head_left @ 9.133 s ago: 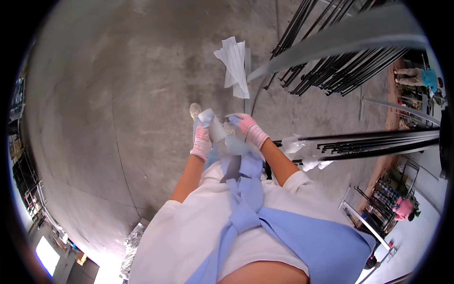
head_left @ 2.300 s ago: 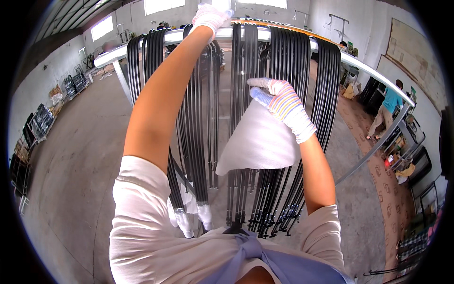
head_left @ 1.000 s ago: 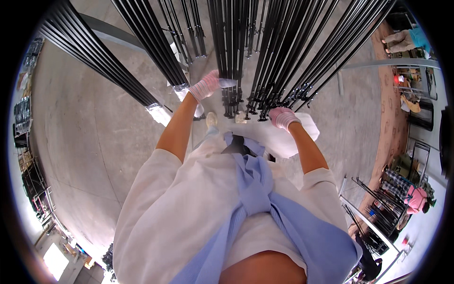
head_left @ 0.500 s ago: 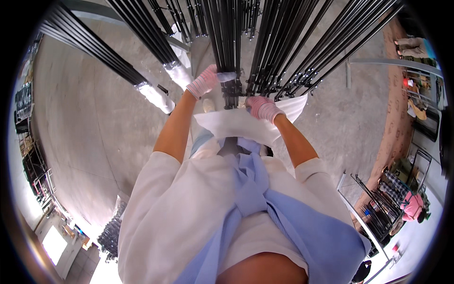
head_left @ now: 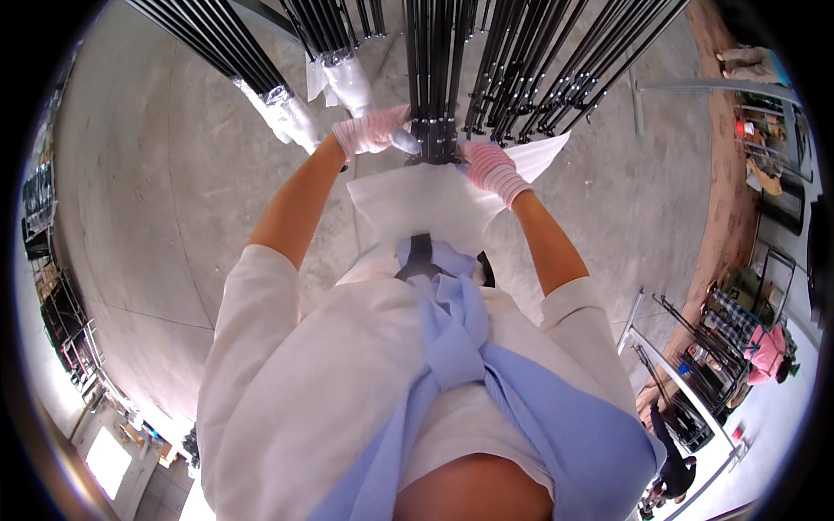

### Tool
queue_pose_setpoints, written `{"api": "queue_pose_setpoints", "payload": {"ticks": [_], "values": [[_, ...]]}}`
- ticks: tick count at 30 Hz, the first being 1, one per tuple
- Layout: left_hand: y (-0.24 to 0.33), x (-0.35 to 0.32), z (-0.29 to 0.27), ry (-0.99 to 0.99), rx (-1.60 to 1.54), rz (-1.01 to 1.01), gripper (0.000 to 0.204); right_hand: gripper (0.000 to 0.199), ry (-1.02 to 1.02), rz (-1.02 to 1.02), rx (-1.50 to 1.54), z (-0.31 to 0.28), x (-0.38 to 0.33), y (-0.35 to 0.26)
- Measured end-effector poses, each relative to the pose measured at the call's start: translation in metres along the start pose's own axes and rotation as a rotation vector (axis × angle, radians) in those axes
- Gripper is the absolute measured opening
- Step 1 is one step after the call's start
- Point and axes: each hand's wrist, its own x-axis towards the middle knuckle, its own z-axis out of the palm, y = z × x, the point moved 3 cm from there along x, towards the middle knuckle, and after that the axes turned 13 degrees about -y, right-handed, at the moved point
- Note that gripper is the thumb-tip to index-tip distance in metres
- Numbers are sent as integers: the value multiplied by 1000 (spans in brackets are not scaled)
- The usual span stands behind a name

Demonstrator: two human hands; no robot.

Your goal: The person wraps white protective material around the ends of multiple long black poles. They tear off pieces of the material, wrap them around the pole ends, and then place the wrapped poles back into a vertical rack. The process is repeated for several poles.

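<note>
A bundle of black metal tubes (head_left: 437, 78) stands in front of me, its lower end against a white foam sheet (head_left: 421, 195). My left hand (head_left: 372, 135), in a pink-and-white striped glove with grey fingertips, is closed on the left side of the bundle near that end. Its thumb lies across the front; the other fingers are partly hidden. On the other side, my right hand (head_left: 495, 172), in a matching glove, is closed on the sheet's edge beside the tubes. A corner of the sheet sticks out past this hand to the right.
More black tubes (head_left: 530, 78) lean at the right, close to my bundle. At the left, two bundles have ends wrapped in white sheet and clear film (head_left: 282, 113). A grey metal frame (head_left: 673, 373) stands at right, near a person in pink (head_left: 766, 354). The concrete floor (head_left: 130, 226) surrounds me.
Both hands and the near end of the bundle have moved farther from my body. More of the foam sheet shows below the tubes, and the wrapped bundles appear higher in view.
</note>
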Motion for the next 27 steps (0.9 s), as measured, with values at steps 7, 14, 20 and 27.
{"api": "queue_pose_setpoints", "payload": {"ticks": [7, 14, 20, 27], "values": [[-51, -6, -16, -76, 79, 50, 52, 25, 153, 31, 85, 26, -12, -5], [-30, 0, 4, -83, 155, 5, 53, 28, 366, -139, 286, 46, 29, 33], [-59, 3, -25, -102, 427, -84, 59, 19, 1, -378, 736, 43, 48, 47], [-34, -14, -24, -126, 746, -259, 34, 16, -66, -571, 1272, 40, 56, 41]]}}
